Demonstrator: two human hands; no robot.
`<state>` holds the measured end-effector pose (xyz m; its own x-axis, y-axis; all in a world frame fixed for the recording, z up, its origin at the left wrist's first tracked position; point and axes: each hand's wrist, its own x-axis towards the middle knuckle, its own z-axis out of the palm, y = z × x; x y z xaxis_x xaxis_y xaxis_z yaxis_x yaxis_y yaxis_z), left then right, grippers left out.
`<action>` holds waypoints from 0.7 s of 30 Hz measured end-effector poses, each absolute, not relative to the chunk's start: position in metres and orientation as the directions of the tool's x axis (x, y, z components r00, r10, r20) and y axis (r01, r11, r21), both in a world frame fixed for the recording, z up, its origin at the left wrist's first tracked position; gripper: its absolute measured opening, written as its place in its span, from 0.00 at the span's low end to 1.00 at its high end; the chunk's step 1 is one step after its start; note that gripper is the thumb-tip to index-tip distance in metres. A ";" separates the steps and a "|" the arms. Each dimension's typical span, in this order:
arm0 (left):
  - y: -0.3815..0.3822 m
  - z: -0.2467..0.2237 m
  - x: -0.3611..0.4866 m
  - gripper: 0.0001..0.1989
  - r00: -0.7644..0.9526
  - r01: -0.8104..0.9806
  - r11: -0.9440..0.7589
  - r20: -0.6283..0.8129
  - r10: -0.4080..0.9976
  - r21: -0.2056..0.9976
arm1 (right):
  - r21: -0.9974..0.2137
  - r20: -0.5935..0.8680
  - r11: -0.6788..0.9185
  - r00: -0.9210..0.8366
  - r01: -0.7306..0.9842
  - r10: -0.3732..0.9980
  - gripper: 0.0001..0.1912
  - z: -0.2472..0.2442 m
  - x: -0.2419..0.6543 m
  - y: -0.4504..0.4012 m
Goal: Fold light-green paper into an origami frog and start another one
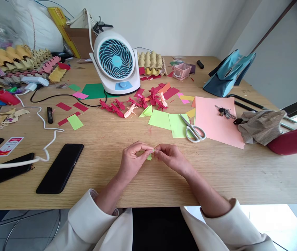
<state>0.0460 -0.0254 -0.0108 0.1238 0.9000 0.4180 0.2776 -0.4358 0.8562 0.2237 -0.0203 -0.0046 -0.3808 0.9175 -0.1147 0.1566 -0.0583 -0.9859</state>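
Between my fingertips is a small folded piece of light green paper (149, 157), mostly hidden by the fingers. My left hand (135, 158) pinches it from the left, thumb against forefinger. From the right, my right hand (171, 157) pinches the same piece, and the two hands nearly touch. Beyond them lie light green paper sheets (160, 119), with white-handled scissors (194, 130) resting partly on one. A folded green paper piece (146, 111) sits beside several red folded paper figures (115, 107).
A white fan (117, 62) stands at the back. Pink paper (215, 120) with keys (225, 112) lies right, near a red bottle (293, 140) and blue bag (228, 75). A black phone (60, 169) and white cable (50, 143) lie left.
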 end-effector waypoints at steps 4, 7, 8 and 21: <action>-0.025 -0.011 0.045 0.03 0.115 0.276 -0.444 0.429 0.896 0.852 | -0.991 -0.134 -0.112 -0.399 0.078 0.907 0.19 -0.004 0.225 -0.019; -0.025 -0.010 0.045 0.03 0.113 0.266 -0.443 0.429 0.896 0.856 | -0.989 -0.146 -0.149 -0.402 0.024 0.904 0.20 -0.003 0.225 -0.020; -0.024 -0.010 0.044 0.03 0.112 0.263 -0.444 0.430 0.896 0.857 | -0.987 -0.152 -0.157 -0.409 0.019 0.900 0.21 -0.002 0.225 -0.020; -0.024 -0.012 0.044 0.01 0.112 0.239 -0.449 0.435 0.894 0.861 | -0.986 -0.159 -0.163 -0.324 0.013 0.933 0.21 -0.009 0.226 -0.017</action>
